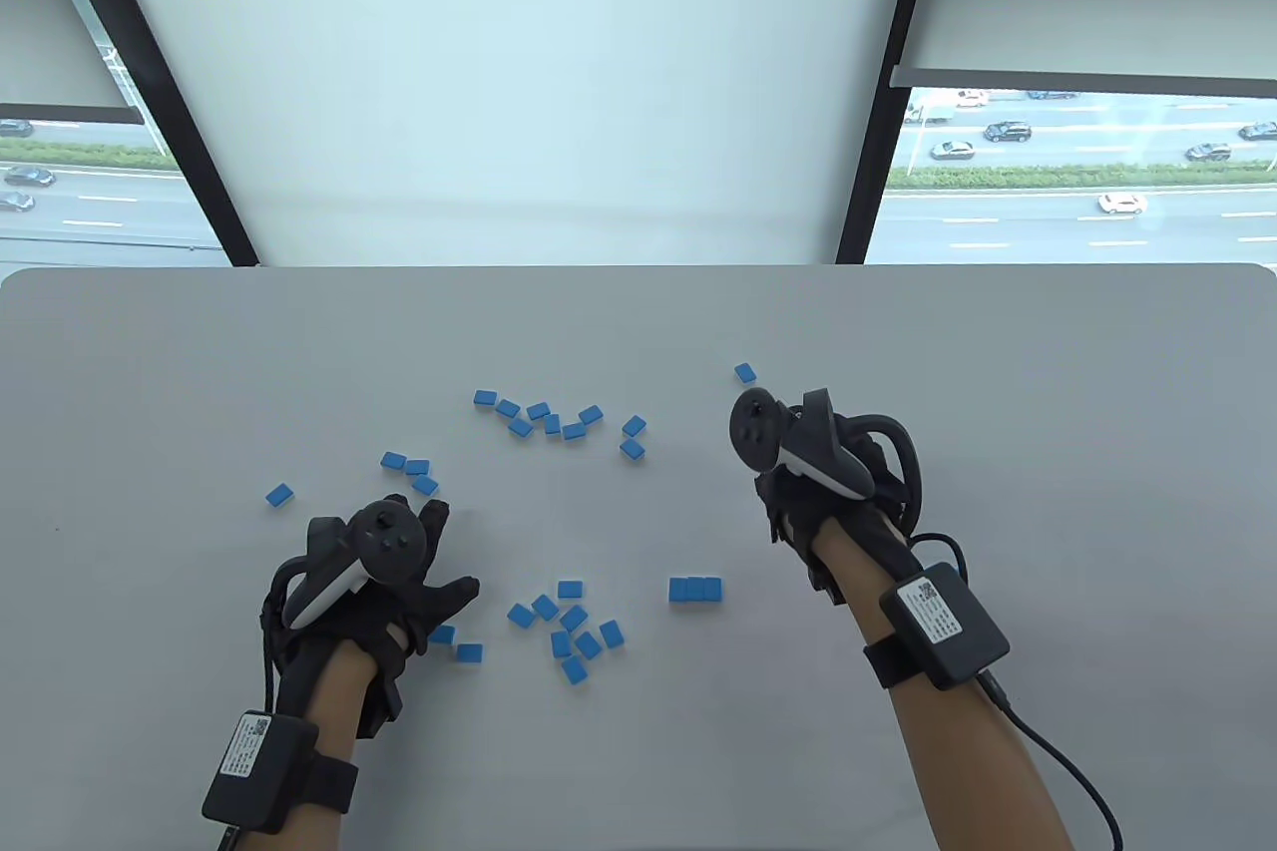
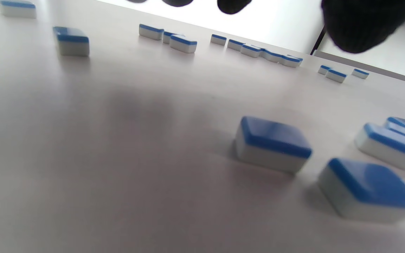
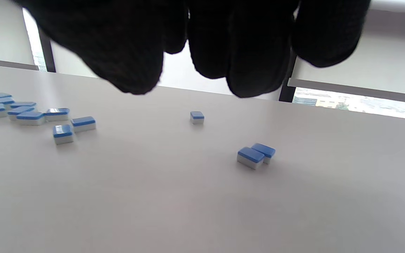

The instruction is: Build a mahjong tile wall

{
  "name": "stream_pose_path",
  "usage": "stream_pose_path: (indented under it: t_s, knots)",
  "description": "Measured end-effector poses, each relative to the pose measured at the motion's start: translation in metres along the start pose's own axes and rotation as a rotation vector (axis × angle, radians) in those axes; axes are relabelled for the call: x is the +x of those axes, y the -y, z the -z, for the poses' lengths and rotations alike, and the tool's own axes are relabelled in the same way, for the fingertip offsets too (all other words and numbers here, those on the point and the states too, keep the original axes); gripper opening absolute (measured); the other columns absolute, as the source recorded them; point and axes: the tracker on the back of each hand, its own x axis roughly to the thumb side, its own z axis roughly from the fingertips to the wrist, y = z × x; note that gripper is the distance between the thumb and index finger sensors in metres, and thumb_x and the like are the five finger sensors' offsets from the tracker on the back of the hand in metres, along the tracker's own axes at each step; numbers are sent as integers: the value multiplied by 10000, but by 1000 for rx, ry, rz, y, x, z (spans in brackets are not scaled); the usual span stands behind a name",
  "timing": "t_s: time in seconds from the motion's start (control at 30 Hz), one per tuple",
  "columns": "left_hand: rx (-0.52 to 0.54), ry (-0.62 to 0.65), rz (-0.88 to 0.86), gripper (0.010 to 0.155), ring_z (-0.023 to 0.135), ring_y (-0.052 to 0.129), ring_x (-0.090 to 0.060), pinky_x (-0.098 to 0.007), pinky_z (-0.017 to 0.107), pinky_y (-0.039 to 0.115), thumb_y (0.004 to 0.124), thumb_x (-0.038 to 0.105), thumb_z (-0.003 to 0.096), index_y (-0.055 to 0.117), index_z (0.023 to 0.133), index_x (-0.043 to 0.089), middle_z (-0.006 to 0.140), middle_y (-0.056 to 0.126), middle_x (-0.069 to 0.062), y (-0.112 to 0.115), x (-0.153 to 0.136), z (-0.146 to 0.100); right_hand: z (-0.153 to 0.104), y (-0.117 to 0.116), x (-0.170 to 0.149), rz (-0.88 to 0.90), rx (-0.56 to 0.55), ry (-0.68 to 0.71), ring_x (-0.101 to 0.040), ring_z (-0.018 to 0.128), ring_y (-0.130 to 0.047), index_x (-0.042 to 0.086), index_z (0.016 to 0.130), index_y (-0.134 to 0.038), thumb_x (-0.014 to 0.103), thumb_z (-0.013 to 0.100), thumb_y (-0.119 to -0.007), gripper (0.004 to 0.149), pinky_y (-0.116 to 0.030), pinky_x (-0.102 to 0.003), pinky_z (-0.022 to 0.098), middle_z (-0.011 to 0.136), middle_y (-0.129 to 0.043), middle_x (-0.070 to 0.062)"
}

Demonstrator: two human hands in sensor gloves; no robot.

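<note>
On the grey table (image 1: 898,342), blue-backed mahjong tiles lie scattered face down in several loose groups. A row of three tiles (image 1: 695,590), set side by side and touching, lies toward the near edge, between the two forearms. A loose cluster (image 1: 571,630) lies just left of that row, nearer the left hand. A strung-out group (image 1: 552,420) occupies the middle of the table. Three tiles (image 1: 411,470) sit just beyond the left hand, and a single tile (image 1: 280,495) lies apart toward the left edge. Another lone tile (image 1: 745,373) lies just beyond the right hand.

Left hand (image 1: 394,582): fingers spread and straight above the table, gripping nothing; two tiles (image 1: 455,643) lie at its thumb side.

Right hand (image 1: 798,492): raised above the table, fingers (image 3: 251,52) hanging loosely curled in the right wrist view, nothing held. A pair of tiles (image 3: 256,154) lies below them in that view, covered by the hand in the table view.

Surface: plain, matt, grey, rounded far corners. Beyond the far edge, roller blinds (image 1: 519,73) cover most of the window; a road with cars (image 1: 1008,131) shows at both sides.

Tile faces cannot be read. Left wrist view is blurred at close range.
</note>
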Motion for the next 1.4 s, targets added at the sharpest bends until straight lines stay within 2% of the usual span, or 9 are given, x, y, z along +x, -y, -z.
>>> stream_pose_path:
  t_s: [0.2, 0.37, 0.73, 1.27, 1.4]
  knots:
    - [4, 3, 1, 899, 1076, 296, -479, -764, 680, 288, 685, 721, 386, 333, 1124, 346, 1197, 268, -90, 0, 0, 0, 39, -39, -18, -127, 118, -81, -269, 650, -883, 443, 949, -558, 341, 377, -913, 681, -734, -490, 577, 984, -643, 22]
    - [-2, -2, -4, 900, 1076, 296, -478, -763, 680, 288, 684, 721, 386, 330, 1124, 348, 1197, 268, -89, 1, -2, 1, 56, -58, -21, -119, 154, -99, -223, 577, -867, 501, 931, -509, 286, 395, -894, 694, -731, -465, 556, 891, -665, 47]
    - [-6, -18, -4, 900, 1075, 294, -480, -764, 679, 287, 686, 719, 387, 332, 1124, 345, 1197, 267, -93, 1, -4, 0, 77, -69, -17, -291, 155, -117, -198, 468, -889, 486, 911, -545, 283, 385, -894, 663, -766, -449, 494, 759, -770, 70]
    - [-7, -23, -6, 901, 1076, 293, -481, -764, 680, 286, 685, 721, 386, 332, 1125, 345, 1196, 264, -93, -1, -4, 0, 80, -76, -24, -291, 149, -97, -201, 384, -902, 326, 897, -646, 335, 373, -871, 569, -789, -450, 435, 689, -822, 53]
    - [-7, -21, -14, 899, 1075, 292, -481, -763, 681, 286, 684, 721, 387, 331, 1124, 347, 1197, 265, -92, -1, -5, 0, 72, -66, -23, -231, 131, -78, -212, 393, -914, 250, 904, -635, 358, 381, -848, 575, -795, -460, 433, 707, -817, 33]
